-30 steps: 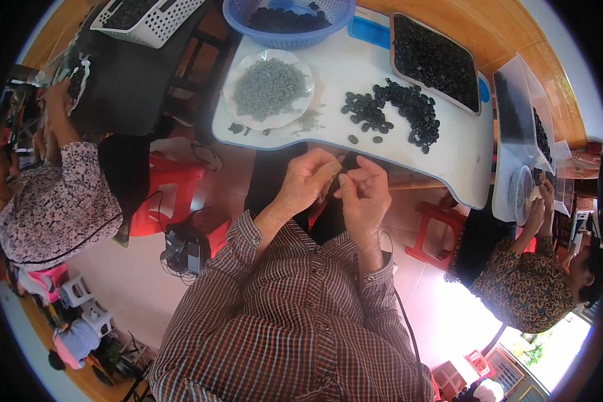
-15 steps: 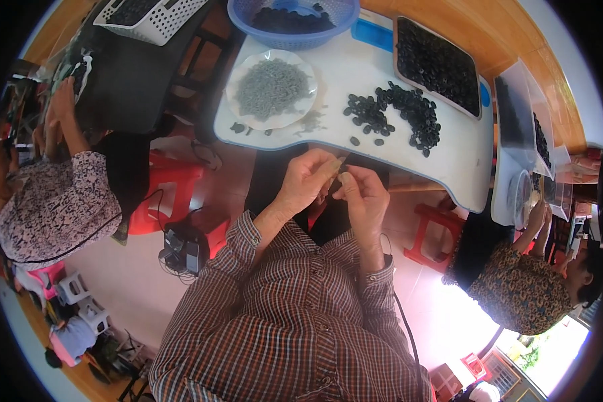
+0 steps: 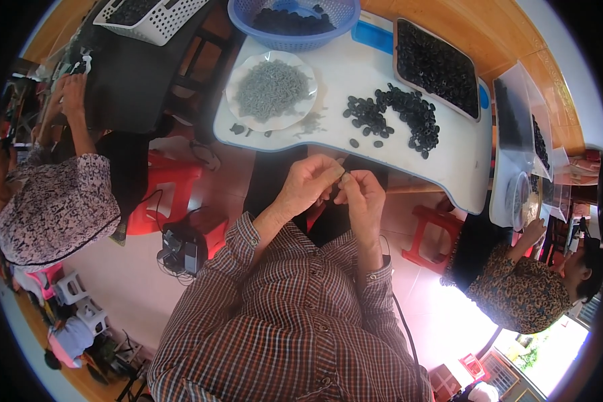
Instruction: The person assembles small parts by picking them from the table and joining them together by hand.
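Tbl (image 3: 459, 157) – plate (image 3: 264, 123) L, tray (image 3: 437, 97) R

Strong glare bleaches the lower-right floor (image 3: 443, 313).

One head-worn fisheye view looks steeply down from near above the hands (image 3: 309, 185) and table (image 3: 457, 155).

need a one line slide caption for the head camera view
Left hand and right hand close together at a white table with a plate of grey pieces and loose black ovals.
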